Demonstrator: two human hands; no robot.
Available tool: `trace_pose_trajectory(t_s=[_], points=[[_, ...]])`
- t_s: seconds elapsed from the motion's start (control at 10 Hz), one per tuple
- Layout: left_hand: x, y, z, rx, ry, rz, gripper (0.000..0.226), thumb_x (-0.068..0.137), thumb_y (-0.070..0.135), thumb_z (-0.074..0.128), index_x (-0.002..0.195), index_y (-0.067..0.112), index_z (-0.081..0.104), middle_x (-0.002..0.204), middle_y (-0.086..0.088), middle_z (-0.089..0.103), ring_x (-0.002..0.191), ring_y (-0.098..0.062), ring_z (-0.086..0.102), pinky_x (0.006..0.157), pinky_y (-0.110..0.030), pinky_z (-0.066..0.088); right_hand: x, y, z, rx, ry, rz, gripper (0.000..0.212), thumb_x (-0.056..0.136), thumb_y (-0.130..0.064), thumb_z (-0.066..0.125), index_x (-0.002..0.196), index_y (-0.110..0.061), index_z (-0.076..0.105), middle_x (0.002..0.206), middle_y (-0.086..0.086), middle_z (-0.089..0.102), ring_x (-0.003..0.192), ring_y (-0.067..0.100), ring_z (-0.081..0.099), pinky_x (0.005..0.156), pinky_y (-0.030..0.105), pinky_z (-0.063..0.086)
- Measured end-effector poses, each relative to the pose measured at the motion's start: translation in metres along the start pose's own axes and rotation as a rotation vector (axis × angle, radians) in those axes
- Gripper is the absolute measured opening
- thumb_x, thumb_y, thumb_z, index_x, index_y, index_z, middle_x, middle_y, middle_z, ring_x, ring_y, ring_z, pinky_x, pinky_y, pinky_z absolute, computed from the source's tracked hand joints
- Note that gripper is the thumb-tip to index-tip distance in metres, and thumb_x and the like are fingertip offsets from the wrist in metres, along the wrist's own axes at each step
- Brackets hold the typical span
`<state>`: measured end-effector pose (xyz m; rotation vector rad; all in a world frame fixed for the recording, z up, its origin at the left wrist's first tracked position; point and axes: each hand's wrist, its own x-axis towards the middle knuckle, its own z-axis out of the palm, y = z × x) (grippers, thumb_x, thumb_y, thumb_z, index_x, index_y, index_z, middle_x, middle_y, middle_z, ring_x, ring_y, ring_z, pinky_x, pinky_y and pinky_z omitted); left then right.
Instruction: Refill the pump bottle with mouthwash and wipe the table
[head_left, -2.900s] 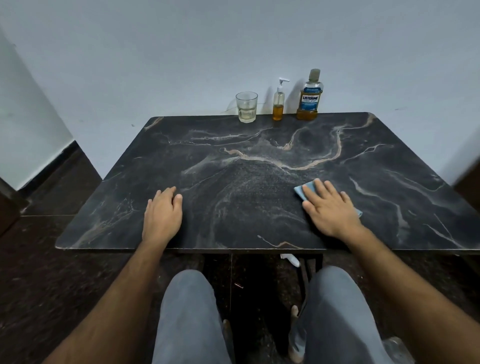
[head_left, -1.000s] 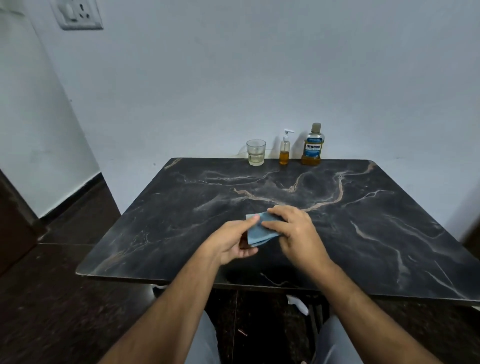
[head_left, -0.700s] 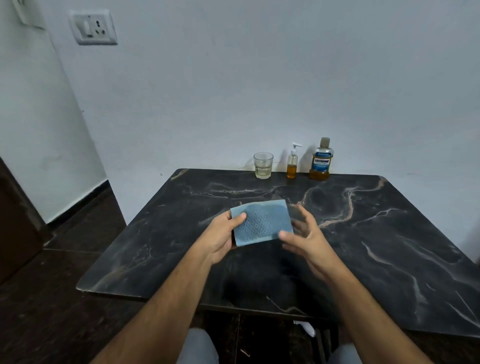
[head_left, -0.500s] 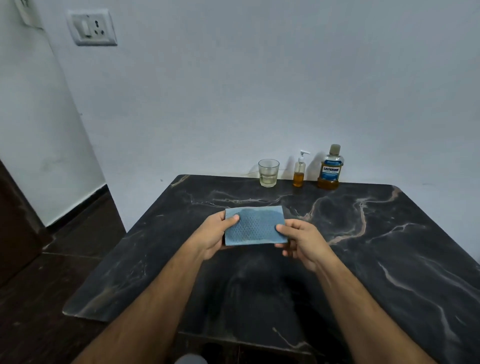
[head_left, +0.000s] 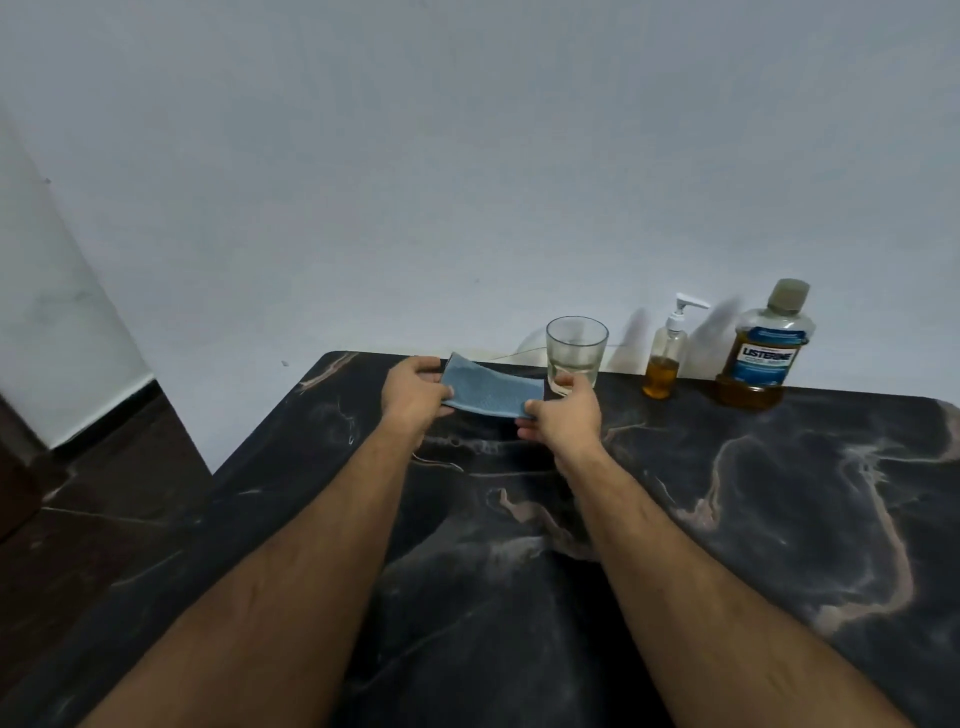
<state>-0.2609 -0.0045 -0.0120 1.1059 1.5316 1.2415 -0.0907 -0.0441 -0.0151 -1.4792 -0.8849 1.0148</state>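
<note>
A blue textured cloth (head_left: 488, 393) is stretched between my two hands near the table's far edge. My left hand (head_left: 413, 397) pinches its left end and my right hand (head_left: 563, 415) pinches its right end, just above the black marble table (head_left: 779, 519). A small pump bottle (head_left: 666, 353) with amber liquid in its lower part stands at the back by the wall. To its right stands the mouthwash bottle (head_left: 763, 349), blue label, cap on, amber liquid low.
A clear glass (head_left: 575, 351) holding a little pale liquid stands directly behind my right hand, left of the pump bottle. A white wall runs along the table's far edge. Dark floor (head_left: 104, 519) lies to the left of the table.
Both hands have carried the unfolded cloth from the table's middle toward the far edge, close to the glass. The view has moved forward and lower.
</note>
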Motion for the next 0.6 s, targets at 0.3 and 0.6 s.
trace_pose_trajectory(t_s=[0.3,0.6], points=[[0.072,-0.018,0.016,0.467,0.102,0.215,0.036,0.082,0.005,0.076,0.117,0.012,0.068,0.107,-0.001,0.072,0.097,-0.014,0.065,0.085,-0.022,0.048,0.080,0.020,0.042,-0.326,-0.027,-0.158,0.017,0.086,-0.002,0.064,0.097,-0.015,0.066,0.073,0.007,0.068,0.074,0.032,0.073,0.067,0.049,0.062],[0.048,-0.020,0.013,0.598,0.180,0.366,0.032,0.090,0.022,0.069,0.120,0.012,0.067,0.116,-0.005,0.072,0.106,-0.019,0.067,0.095,-0.032,0.051,0.066,0.015,0.035,-0.509,-0.043,-0.227,0.044,0.081,-0.013,0.070,0.125,-0.008,0.062,0.109,0.012,0.070,0.097,0.029,0.070,0.080,0.047,0.060]])
